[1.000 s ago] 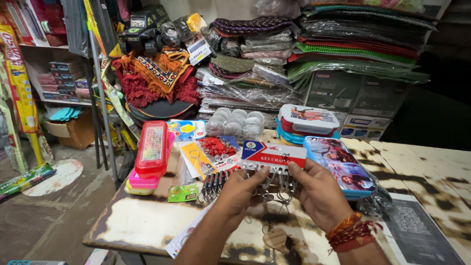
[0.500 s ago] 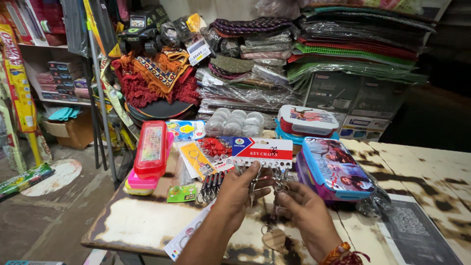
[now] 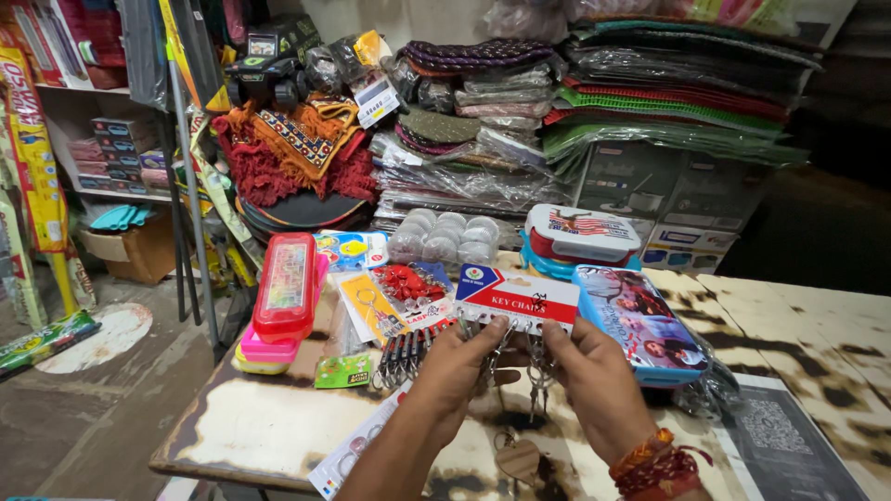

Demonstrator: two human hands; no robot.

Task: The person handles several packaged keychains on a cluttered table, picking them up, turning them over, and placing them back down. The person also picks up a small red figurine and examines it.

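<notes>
A red, white and blue display card of key chains point(image 3: 520, 299) is held up above the table. My left hand point(image 3: 453, 369) pinches its lower left edge and my right hand point(image 3: 594, 373) pinches its lower right edge. Metal key rings point(image 3: 535, 369) hang from the card between my two hands. A round wooden key tag point(image 3: 517, 457) lies on the table just below them. My right wrist wears red and orange thread bands point(image 3: 654, 459).
The worn table point(image 3: 251, 431) also carries a red pencil box point(image 3: 286, 283) on pink ones, a picture-printed blue case point(image 3: 640, 320), a white-lidded lunch box point(image 3: 580, 232), a card of red trinkets point(image 3: 401, 286), black clips point(image 3: 408, 348) and a green packet point(image 3: 343, 371). Wrapped mats point(image 3: 668, 102) are stacked behind.
Half a second ago my hands were lower, among the hanging key rings. They have come back up to the card's lower edge, and the card sits slightly to the right.
</notes>
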